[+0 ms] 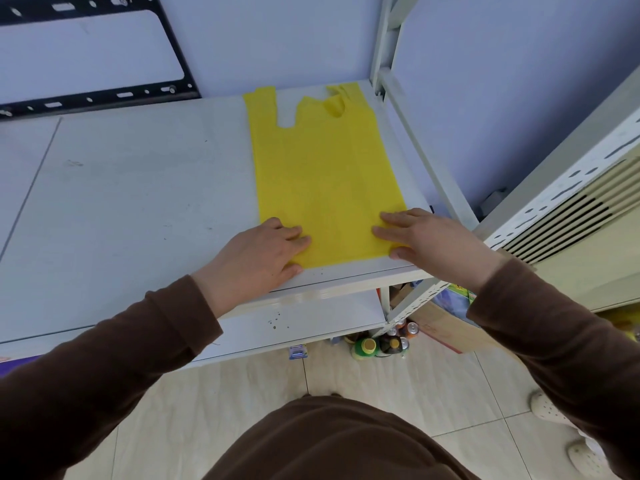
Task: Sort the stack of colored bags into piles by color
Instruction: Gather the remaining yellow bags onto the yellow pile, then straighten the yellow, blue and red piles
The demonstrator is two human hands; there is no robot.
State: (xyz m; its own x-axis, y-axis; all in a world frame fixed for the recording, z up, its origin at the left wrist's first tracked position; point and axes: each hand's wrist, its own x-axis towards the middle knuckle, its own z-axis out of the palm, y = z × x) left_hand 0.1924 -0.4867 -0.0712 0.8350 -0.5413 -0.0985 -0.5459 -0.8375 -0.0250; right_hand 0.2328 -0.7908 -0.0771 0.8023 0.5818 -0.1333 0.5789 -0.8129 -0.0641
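Pressing my left hand (273, 249) and right hand (420, 237), flat and open, on the yellow bag (325, 174) at the tabletop (138, 188) edge, I risk sliding it off.

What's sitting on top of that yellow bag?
Both hands press flat on the yellow bag: left hand and right hand, at its near corners. Whatever lies beneath the bag is hidden.

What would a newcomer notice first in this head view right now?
The flat yellow plastic bag on the right end of the white shelf top, handles pointing toward the wall. Next, the left hand and right hand, each pressed palm down on one of its near corners. Below the shelf, a cluster of bottles and cans stands on the tiled floor.
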